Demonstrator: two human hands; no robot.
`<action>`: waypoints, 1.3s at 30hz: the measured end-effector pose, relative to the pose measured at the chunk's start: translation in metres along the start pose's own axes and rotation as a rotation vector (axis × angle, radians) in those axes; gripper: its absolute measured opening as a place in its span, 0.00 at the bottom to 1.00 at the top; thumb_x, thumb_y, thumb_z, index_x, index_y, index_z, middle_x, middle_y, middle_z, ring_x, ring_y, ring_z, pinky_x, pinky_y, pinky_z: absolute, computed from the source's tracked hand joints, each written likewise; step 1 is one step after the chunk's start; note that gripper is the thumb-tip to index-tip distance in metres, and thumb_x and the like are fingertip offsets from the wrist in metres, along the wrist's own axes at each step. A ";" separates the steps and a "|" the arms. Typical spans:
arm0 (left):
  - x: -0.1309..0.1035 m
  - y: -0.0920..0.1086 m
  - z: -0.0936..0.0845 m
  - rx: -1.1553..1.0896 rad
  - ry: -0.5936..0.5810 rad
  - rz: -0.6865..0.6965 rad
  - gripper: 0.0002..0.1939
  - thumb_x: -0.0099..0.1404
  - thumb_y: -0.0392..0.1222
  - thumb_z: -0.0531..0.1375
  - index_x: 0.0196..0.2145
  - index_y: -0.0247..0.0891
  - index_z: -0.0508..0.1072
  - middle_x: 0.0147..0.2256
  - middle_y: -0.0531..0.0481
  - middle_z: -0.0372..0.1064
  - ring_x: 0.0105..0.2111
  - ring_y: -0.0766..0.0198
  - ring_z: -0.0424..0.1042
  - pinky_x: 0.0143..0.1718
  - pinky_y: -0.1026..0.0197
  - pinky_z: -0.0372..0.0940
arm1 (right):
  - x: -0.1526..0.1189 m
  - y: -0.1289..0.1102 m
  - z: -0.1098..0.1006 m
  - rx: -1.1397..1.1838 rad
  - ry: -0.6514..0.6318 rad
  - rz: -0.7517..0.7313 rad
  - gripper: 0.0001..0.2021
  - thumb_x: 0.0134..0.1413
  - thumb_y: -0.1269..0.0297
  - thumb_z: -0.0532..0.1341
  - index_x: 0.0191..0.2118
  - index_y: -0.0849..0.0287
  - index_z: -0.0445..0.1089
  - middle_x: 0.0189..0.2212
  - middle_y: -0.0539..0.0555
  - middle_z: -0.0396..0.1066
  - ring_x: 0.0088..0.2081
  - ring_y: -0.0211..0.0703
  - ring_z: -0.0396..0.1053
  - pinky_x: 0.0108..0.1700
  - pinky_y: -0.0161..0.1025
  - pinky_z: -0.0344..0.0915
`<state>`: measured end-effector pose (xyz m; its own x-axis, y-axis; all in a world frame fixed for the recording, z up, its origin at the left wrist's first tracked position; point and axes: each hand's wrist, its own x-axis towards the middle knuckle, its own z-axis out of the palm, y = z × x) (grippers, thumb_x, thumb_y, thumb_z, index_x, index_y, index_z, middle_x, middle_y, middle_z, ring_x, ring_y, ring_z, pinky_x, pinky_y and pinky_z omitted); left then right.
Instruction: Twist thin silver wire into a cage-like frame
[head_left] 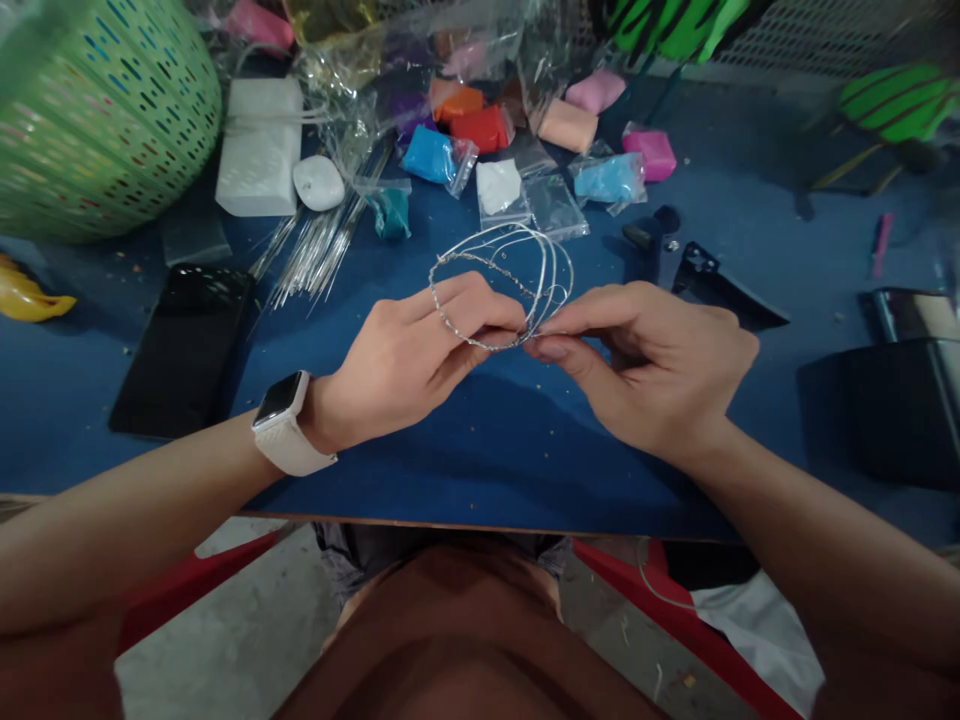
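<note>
Both hands pinching a wire hoop above the blue table.

Left hand (409, 355), watch (283, 428) on the wrist, closed on the near left arc of the hoop (501, 290): thumb under, fingers (457, 292) curled over, nearly shut, wire passing between them. Right hand (649, 365) closed the same way on the near right part, thumb and forefinger tips pressed together on the wire, other fingers folded beneath. Fingertips of the two hands almost meeting at the hoop's near edge. Hoop made of several thin silver loops, held just over the table (487, 460), tilted with the far rim raised, long axis running left to right. Beyond it, clay packets (439, 157) in bags, a bundle of straight wires (319, 250), a phone (184, 345) to the left, a green basket (105, 110) far left.
</note>
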<state>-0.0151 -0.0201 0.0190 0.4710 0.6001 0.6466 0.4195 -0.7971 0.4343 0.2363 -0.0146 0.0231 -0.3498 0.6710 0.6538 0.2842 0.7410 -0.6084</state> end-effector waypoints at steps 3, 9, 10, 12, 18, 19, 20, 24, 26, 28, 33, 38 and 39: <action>0.001 0.002 0.001 -0.061 -0.008 -0.027 0.10 0.86 0.33 0.58 0.49 0.38 0.81 0.40 0.48 0.83 0.40 0.65 0.84 0.42 0.63 0.77 | 0.002 0.006 0.000 -0.054 0.011 -0.104 0.07 0.70 0.69 0.76 0.45 0.46 0.86 0.37 0.48 0.90 0.34 0.47 0.87 0.37 0.43 0.82; 0.001 0.010 0.004 -0.216 -0.048 -0.177 0.09 0.84 0.31 0.58 0.47 0.38 0.78 0.42 0.47 0.83 0.41 0.64 0.85 0.42 0.62 0.76 | 0.003 0.014 0.000 -0.121 0.020 -0.264 0.09 0.71 0.71 0.75 0.48 0.46 0.86 0.37 0.48 0.90 0.34 0.47 0.87 0.35 0.42 0.83; 0.002 0.011 0.005 -0.261 -0.055 -0.219 0.08 0.84 0.33 0.59 0.46 0.39 0.78 0.41 0.47 0.82 0.39 0.64 0.84 0.40 0.63 0.75 | 0.003 0.016 0.000 -0.133 0.015 -0.292 0.10 0.71 0.72 0.74 0.49 0.46 0.86 0.37 0.47 0.90 0.34 0.47 0.88 0.36 0.42 0.83; 0.002 0.011 0.006 -0.390 -0.072 -0.308 0.07 0.85 0.36 0.60 0.46 0.40 0.77 0.37 0.50 0.79 0.32 0.67 0.78 0.33 0.64 0.71 | 0.004 0.019 -0.001 -0.152 0.014 -0.345 0.12 0.71 0.74 0.73 0.50 0.45 0.85 0.37 0.47 0.90 0.35 0.47 0.88 0.38 0.43 0.84; 0.008 0.006 0.006 -0.938 -0.216 -0.619 0.12 0.83 0.47 0.68 0.41 0.40 0.75 0.30 0.57 0.69 0.21 0.72 0.69 0.22 0.66 0.64 | 0.006 0.020 -0.013 -0.257 -0.059 -0.485 0.13 0.70 0.75 0.72 0.46 0.45 0.86 0.40 0.46 0.90 0.39 0.48 0.89 0.40 0.44 0.88; 0.010 0.006 0.005 -1.026 -0.243 -0.671 0.13 0.81 0.47 0.70 0.40 0.39 0.75 0.30 0.57 0.68 0.21 0.72 0.70 0.21 0.66 0.64 | 0.007 0.019 -0.016 -0.257 -0.096 -0.477 0.13 0.70 0.74 0.72 0.46 0.44 0.87 0.41 0.46 0.90 0.40 0.50 0.89 0.41 0.44 0.89; 0.011 0.006 0.005 -1.107 -0.273 -0.720 0.14 0.80 0.48 0.72 0.39 0.39 0.75 0.29 0.57 0.68 0.21 0.71 0.70 0.21 0.66 0.65 | 0.008 0.017 -0.019 -0.245 -0.120 -0.457 0.12 0.70 0.73 0.73 0.45 0.43 0.88 0.41 0.46 0.91 0.41 0.51 0.90 0.41 0.44 0.89; 0.013 0.007 0.003 -1.162 -0.284 -0.757 0.17 0.77 0.52 0.75 0.37 0.39 0.78 0.26 0.57 0.68 0.20 0.70 0.68 0.19 0.65 0.65 | 0.009 0.013 -0.020 -0.120 -0.125 -0.335 0.14 0.67 0.73 0.77 0.47 0.40 0.89 0.40 0.46 0.91 0.41 0.52 0.90 0.41 0.47 0.89; 0.011 0.010 0.003 -0.937 -0.156 -0.607 0.16 0.78 0.51 0.75 0.37 0.39 0.80 0.27 0.56 0.72 0.21 0.72 0.68 0.20 0.66 0.66 | 0.007 0.010 -0.014 -0.080 -0.035 -0.298 0.15 0.64 0.75 0.79 0.47 0.43 0.88 0.38 0.47 0.90 0.36 0.49 0.89 0.37 0.44 0.86; 0.006 0.013 0.004 -0.631 0.006 -0.402 0.09 0.81 0.46 0.72 0.41 0.40 0.82 0.33 0.53 0.80 0.23 0.73 0.72 0.24 0.67 0.69 | 0.004 0.006 -0.005 -0.018 0.045 -0.124 0.12 0.63 0.73 0.81 0.45 0.47 0.88 0.36 0.47 0.89 0.32 0.43 0.86 0.34 0.40 0.83; -0.003 0.012 0.007 -0.044 0.159 -0.107 0.03 0.80 0.37 0.70 0.49 0.43 0.83 0.44 0.51 0.88 0.28 0.70 0.80 0.32 0.64 0.78 | 0.002 -0.005 0.007 0.386 0.033 0.319 0.07 0.64 0.61 0.84 0.40 0.52 0.88 0.30 0.48 0.86 0.28 0.41 0.84 0.31 0.35 0.83; -0.003 0.006 0.008 0.210 0.210 0.075 0.04 0.80 0.35 0.71 0.45 0.40 0.82 0.40 0.54 0.88 0.38 0.68 0.88 0.35 0.69 0.76 | 0.006 -0.013 0.005 0.511 -0.033 0.519 0.10 0.64 0.55 0.84 0.37 0.51 0.88 0.29 0.48 0.86 0.27 0.40 0.83 0.30 0.36 0.84; -0.003 0.006 0.009 0.207 0.206 0.069 0.04 0.81 0.35 0.70 0.44 0.40 0.82 0.40 0.54 0.89 0.39 0.68 0.89 0.35 0.69 0.75 | 0.006 -0.014 0.005 0.498 -0.022 0.506 0.10 0.63 0.56 0.84 0.36 0.51 0.88 0.28 0.48 0.86 0.27 0.40 0.83 0.30 0.36 0.83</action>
<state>-0.0076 -0.0258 0.0141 0.3452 0.5021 0.7929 0.5511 -0.7923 0.2618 0.2263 -0.0210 0.0333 -0.3022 0.9249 0.2306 -0.0238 0.2345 -0.9718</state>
